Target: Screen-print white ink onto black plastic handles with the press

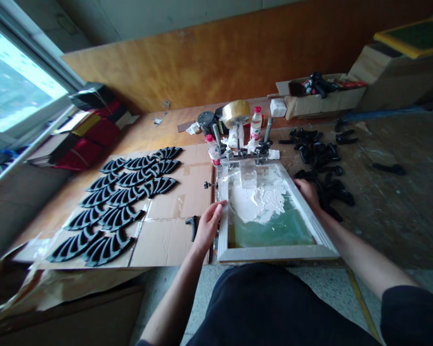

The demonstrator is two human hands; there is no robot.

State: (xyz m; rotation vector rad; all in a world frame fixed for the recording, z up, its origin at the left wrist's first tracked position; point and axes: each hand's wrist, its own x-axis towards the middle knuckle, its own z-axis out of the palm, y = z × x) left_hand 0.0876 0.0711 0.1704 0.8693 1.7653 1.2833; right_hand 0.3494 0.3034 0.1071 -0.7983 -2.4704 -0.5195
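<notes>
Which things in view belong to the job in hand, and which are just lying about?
Likely in use:
framed screen, left hand and right hand at its edges
white paste on it
clamp behind it
black pieces, rowed at left, heaped at right

Apparently lying about:
tape roll
red-capped bottles
open carton

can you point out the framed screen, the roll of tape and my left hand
Framed screen point(274, 233): head view, on the bare green mesh below the white paste.
Roll of tape point(237, 113): head view, on its yellowish side.
Left hand point(208, 227): head view, on the back of the hand.
</notes>
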